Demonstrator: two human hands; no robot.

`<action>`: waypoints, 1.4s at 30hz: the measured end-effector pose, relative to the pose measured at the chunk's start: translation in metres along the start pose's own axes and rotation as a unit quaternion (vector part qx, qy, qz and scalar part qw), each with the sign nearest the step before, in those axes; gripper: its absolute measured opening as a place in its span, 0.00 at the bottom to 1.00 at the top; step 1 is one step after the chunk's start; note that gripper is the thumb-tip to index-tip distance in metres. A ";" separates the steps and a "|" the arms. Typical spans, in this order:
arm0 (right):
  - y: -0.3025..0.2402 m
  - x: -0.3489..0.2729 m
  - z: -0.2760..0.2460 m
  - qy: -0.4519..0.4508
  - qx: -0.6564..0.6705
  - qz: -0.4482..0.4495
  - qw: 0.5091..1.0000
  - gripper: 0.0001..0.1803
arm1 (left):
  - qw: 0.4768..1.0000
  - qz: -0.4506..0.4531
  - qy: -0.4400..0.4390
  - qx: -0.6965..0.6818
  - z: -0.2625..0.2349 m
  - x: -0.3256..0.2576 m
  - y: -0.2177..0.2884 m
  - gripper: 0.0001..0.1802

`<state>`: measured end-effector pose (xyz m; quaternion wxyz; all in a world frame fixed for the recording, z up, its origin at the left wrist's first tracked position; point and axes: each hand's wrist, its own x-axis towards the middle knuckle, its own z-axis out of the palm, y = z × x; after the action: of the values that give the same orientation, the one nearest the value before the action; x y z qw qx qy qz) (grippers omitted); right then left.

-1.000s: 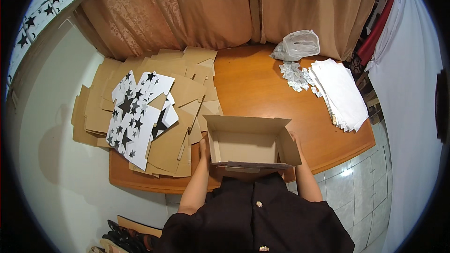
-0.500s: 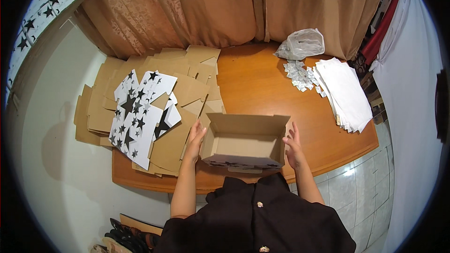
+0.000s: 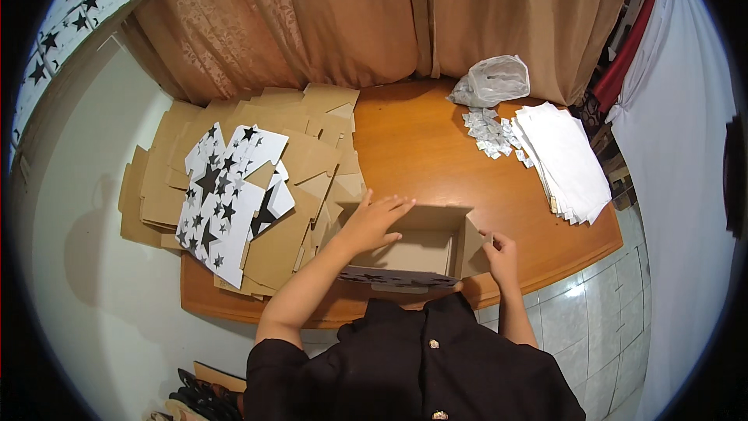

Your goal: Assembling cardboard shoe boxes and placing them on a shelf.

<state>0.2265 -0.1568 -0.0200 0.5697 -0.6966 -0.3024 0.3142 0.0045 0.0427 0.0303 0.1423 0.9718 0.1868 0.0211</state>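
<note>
An open cardboard box [image 3: 425, 246], brown inside with a star-printed front, stands at the table's near edge in front of me. My left hand [image 3: 375, 224] reaches over its left part with fingers spread, holding nothing; whether it touches the far wall I cannot tell. At the box's right end, a brown side flap [image 3: 472, 248] sticks outward. My right hand [image 3: 501, 253] pinches that flap's outer edge between thumb and fingers.
Flat brown cardboard blanks [image 3: 312, 157] lie piled at the left, with white star-printed blanks [image 3: 220, 206] on top. Small packets [image 3: 489, 132], a plastic bag [image 3: 499, 82] and a stack of white sheets [image 3: 562, 162] lie at the back right of the wooden table [image 3: 405, 132].
My left hand has moved from the box's left side up and over its opening. My right hand has gone from open beside the box to gripping the side flap, now folded outward.
</note>
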 end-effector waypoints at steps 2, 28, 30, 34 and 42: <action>0.013 0.001 -0.016 0.025 -0.038 0.034 0.998 0.09 | 0.999 0.007 -0.035 -0.038 0.008 -0.012 -0.005 0.35; 0.003 0.018 0.038 -0.063 -0.344 -0.184 0.918 0.36 | 0.821 -0.208 0.503 -0.169 0.007 -0.087 -0.018 0.22; 0.004 0.019 0.040 -0.060 -0.327 -0.189 0.924 0.32 | 0.783 -0.236 0.479 -0.319 0.030 -0.089 -0.039 0.28; 0.004 0.007 0.033 -0.073 -0.109 -0.182 0.975 0.21 | 0.717 -0.292 0.321 -0.545 0.077 -0.102 -0.065 0.48; -0.010 -0.040 0.031 -0.207 -0.162 -0.272 0.926 0.12 | 0.722 -0.317 0.174 -0.591 0.087 -0.087 -0.056 0.58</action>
<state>0.1769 -0.1679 -0.0109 0.4377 -0.5897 -0.6383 0.2307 -0.0881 0.0365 -0.0683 0.6509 0.5545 0.4546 0.2494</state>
